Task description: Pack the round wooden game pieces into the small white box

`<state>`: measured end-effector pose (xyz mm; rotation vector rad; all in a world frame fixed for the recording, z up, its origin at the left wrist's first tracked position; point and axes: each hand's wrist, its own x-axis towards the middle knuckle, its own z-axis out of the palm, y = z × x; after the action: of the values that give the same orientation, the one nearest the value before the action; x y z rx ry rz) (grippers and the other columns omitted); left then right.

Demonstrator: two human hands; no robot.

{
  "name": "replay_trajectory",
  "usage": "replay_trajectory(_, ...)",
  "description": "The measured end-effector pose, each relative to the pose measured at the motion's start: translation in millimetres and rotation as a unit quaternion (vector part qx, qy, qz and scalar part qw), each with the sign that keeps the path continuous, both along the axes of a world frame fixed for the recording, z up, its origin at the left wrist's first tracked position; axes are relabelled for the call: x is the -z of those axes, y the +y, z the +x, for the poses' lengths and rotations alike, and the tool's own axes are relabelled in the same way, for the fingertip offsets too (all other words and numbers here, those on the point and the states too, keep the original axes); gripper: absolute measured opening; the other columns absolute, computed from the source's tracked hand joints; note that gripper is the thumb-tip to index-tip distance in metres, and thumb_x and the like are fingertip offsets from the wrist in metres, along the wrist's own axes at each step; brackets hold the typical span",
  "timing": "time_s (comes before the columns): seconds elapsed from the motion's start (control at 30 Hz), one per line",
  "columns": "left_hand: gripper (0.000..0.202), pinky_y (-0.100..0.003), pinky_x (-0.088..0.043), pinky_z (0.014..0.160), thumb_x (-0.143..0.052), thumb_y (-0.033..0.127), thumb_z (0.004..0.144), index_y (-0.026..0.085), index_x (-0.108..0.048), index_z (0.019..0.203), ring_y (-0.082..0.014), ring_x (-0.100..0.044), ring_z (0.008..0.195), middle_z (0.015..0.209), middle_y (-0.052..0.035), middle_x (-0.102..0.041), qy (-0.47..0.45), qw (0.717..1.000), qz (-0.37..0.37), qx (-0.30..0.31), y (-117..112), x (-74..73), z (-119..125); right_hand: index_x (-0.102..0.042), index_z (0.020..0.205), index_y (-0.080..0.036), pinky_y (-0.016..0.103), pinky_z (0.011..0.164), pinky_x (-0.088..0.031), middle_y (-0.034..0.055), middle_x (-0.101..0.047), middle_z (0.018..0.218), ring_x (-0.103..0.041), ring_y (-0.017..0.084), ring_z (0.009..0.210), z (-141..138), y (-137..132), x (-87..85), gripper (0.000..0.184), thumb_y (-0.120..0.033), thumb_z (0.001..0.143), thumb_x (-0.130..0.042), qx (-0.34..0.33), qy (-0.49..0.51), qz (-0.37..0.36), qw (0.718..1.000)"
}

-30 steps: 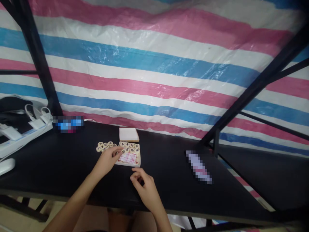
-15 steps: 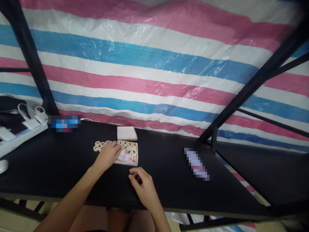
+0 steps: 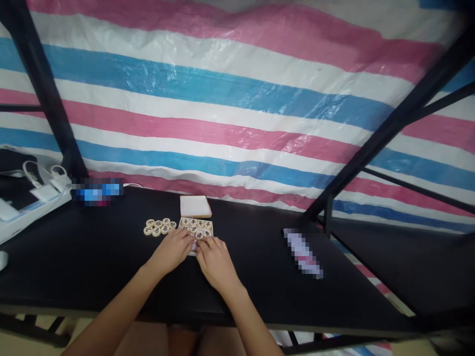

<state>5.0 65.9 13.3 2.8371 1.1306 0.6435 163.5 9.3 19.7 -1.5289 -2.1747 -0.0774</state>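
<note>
A small pale box point(image 3: 196, 226) of round wooden chess pieces sits on the black table point(image 3: 92, 257). Both hands meet over its near part. My left hand point(image 3: 173, 250) rests at the box's near left corner, fingers curled down onto it. My right hand point(image 3: 213, 257), with a ring on one finger, covers the near right part, fingers bent onto the box. What the fingertips pinch is hidden. Several loose chess pieces point(image 3: 159, 227) lie in a cluster left of the box. The box's lid point(image 3: 195, 206) lies flat just behind it.
A white power strip with plugs point(image 3: 35, 200) sits at the table's left end. A blurred flat object point(image 3: 303, 253) lies to the right and another blurred object point(image 3: 97, 191) at the back left. Black frame posts point(image 3: 48, 94) rise before a striped tarpaulin point(image 3: 237, 99).
My right hand has moved forward from the table's near middle onto the box. My left hand has drawn back slightly to the box's near left corner.
</note>
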Motion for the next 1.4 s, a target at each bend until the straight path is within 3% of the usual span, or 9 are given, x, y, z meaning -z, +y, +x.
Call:
replay_trajectory(0.23,0.026,-0.038,-0.042,0.085,-0.043,0.028,0.093,0.017,-0.066,0.100,-0.0228,-0.054,0.093,0.095,-0.0077,-0.063,-0.015,1.000,-0.004,0.016,-4,-2.3,-1,-0.058,0.119,-0.019,0.039,0.089,-0.041,0.0096,-0.060,0.113,-0.051,0.024,0.103,1,4,7.0,0.032,-0.020,0.089,-0.046,0.019,0.012,-0.003,1.000)
replay_trajectory(0.57,0.024,-0.037,-0.042,0.086,-0.045,0.026,0.092,0.019,-0.066,0.102,-0.0217,-0.054,0.095,0.097,-0.0073,-0.062,-0.034,0.999,-0.006,0.015,-6,-1.6,0,-0.057,0.121,-0.019,0.041,0.089,-0.042,0.0108,-0.060,0.111,-0.050,0.025,0.103,2,7,9.2,0.034,-0.019,0.089,-0.045,0.020,0.021,0.009,1.000)
replay_trajectory(0.97,0.023,-0.036,-0.044,0.087,-0.045,0.023,0.090,0.018,-0.066,0.098,-0.0215,-0.055,0.094,0.095,-0.0075,-0.063,-0.047,0.998,-0.020,0.024,-5,-1.8,1,-0.061,0.116,-0.018,0.041,0.098,-0.041,0.0113,-0.060,0.118,-0.049,0.024,0.117,7,-2,14.8,0.029,-0.024,0.093,-0.044,0.000,0.042,0.025,0.999)
replay_trajectory(1.13,0.025,-0.037,-0.044,0.088,-0.045,0.020,0.089,0.019,-0.064,0.106,-0.0216,-0.056,0.097,0.103,-0.0073,-0.064,-0.064,0.997,-0.027,0.019,-6,0.3,1,-0.060,0.117,-0.018,0.042,0.098,-0.042,0.0120,-0.058,0.121,-0.047,0.024,0.119,7,-2,15.4,0.030,-0.023,0.093,-0.045,-0.002,0.046,0.025,0.999)
replay_trajectory(1.3,0.023,-0.038,-0.044,0.088,-0.046,0.022,0.089,0.019,-0.064,0.103,-0.0226,-0.056,0.098,0.102,-0.0072,-0.064,-0.062,0.998,-0.010,0.022,-7,-3.6,1,-0.060,0.113,-0.020,0.041,0.095,-0.043,0.0106,-0.058,0.115,-0.049,0.024,0.112,8,-7,15.1,0.027,-0.019,0.090,-0.045,-0.003,0.101,0.036,0.994)
replay_trajectory(1.4,0.023,-0.038,-0.044,0.088,-0.044,0.023,0.090,0.018,-0.064,0.100,-0.0228,-0.056,0.096,0.100,-0.0076,-0.064,-0.071,0.997,0.024,-0.013,-8,-11.5,-10,-0.060,0.107,-0.019,0.038,0.090,-0.045,0.0102,-0.059,0.107,-0.053,0.023,0.102,10,-18,16.9,0.025,-0.016,0.089,-0.043,0.010,0.155,0.049,0.987)
